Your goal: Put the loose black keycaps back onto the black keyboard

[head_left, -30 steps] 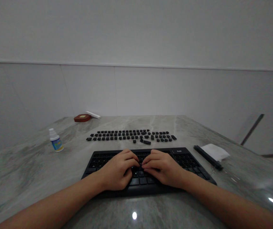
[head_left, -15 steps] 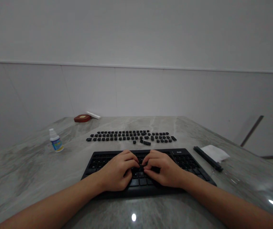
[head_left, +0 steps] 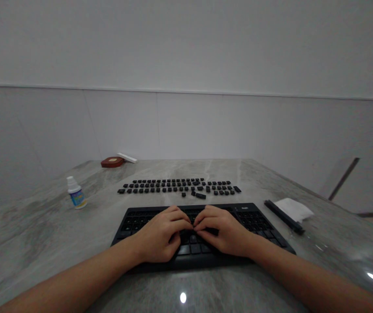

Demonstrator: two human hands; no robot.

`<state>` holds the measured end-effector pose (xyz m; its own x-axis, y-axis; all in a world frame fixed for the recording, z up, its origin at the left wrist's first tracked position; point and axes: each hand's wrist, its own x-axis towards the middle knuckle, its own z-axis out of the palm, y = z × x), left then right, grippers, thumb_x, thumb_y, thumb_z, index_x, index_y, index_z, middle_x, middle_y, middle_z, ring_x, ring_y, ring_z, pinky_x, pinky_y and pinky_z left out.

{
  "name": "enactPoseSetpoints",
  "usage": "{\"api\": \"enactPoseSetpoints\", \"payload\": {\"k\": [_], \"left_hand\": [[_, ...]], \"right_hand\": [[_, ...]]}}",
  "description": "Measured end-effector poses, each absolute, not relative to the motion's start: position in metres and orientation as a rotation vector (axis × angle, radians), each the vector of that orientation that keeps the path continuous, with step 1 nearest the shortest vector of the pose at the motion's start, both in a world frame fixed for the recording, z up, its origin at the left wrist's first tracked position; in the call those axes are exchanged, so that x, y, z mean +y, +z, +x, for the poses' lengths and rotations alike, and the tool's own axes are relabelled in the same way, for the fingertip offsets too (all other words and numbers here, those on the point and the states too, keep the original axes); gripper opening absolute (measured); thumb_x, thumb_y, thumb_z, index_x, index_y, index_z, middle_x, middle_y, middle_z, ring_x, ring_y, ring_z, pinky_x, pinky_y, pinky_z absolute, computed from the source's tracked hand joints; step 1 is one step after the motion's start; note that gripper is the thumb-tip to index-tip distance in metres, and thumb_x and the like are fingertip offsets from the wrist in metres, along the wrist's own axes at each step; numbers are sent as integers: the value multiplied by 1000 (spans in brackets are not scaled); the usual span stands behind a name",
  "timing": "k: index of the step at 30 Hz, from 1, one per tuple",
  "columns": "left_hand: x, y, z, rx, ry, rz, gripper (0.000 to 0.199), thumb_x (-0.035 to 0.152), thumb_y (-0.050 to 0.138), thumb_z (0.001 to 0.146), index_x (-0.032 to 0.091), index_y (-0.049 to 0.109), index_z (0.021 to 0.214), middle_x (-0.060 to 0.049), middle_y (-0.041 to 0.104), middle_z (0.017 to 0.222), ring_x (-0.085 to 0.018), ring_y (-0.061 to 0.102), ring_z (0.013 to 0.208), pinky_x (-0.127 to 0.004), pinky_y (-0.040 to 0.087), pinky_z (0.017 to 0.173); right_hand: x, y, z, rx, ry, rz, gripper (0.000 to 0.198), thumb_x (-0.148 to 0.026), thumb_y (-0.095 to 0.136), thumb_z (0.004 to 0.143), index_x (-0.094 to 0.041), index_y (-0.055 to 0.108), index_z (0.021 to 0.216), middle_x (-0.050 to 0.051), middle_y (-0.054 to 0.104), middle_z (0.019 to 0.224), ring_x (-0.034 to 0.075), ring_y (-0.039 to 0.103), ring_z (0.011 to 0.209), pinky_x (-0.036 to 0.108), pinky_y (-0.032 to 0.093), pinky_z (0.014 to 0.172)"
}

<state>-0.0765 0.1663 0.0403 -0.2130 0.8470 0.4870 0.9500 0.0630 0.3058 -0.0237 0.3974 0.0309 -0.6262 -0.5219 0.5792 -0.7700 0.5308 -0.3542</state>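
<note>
A black keyboard (head_left: 258,219) lies on the grey marble table (head_left: 42,234) in front of me. My left hand (head_left: 160,234) and my right hand (head_left: 223,230) rest on its middle with fingers curled. The thumbs and forefingers of both hands meet on one keycap (head_left: 193,227) in the middle rows and pinch it; the fingers mostly hide it. Beyond the keyboard, rows of loose black keycaps (head_left: 176,185) are laid out on the table, with two stray ones just in front of the rows.
A small white bottle with a blue label (head_left: 76,193) stands at the left. To the right lie a black bar (head_left: 283,216) and a white cloth (head_left: 294,207). A reddish-brown flat box (head_left: 112,162) and a white strip (head_left: 127,157) sit at the far edge by the wall.
Both hands stay on the keyboard's middle. The fingertips have drawn closer together over the same key, and the view has shifted slightly.
</note>
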Motion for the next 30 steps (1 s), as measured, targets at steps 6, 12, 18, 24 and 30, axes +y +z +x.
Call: {"api": "enactPoseSetpoints", "payload": {"k": [6,12,18,24,30], "left_hand": [[167,40,-75,-2160,-847,-1833,49,-4,45,71,14,66,112,-10,67,107,-24,56,100,-39,51,91],[166,40,-75,-2168,-843,-1827,50,-3,46,72,13,66,114,-10,67,108,-24,56,101,-40,51,92],[166,40,-74,-2168,-847,-1810,49,-2,45,73,14,65,114,-10,67,109,-24,57,102,-41,52,93],[166,40,-76,-2165,-855,-1815,47,-3,45,73,13,64,113,-10,67,108,-24,57,102,-40,52,93],[167,39,-77,-2178,-830,-1817,47,-3,46,73,13,65,113,-10,66,108,-24,56,102,-40,51,93]], "right_hand": [[399,27,-26,-2379,808,1048,11,-15,63,89,-18,73,92,4,74,92,18,64,87,31,52,80],[400,25,-29,-2370,768,1032,11,-18,62,92,-19,73,93,3,75,91,17,64,85,30,51,79],[398,26,-29,-2336,775,1048,12,-18,61,93,-19,72,91,4,74,90,17,64,83,31,51,78],[398,27,-28,-2319,797,1069,11,-17,61,92,-18,72,90,4,75,90,17,64,81,31,52,76],[398,28,-27,-2316,782,1066,12,-17,61,92,-18,73,90,5,74,88,17,64,81,32,52,76]]}}
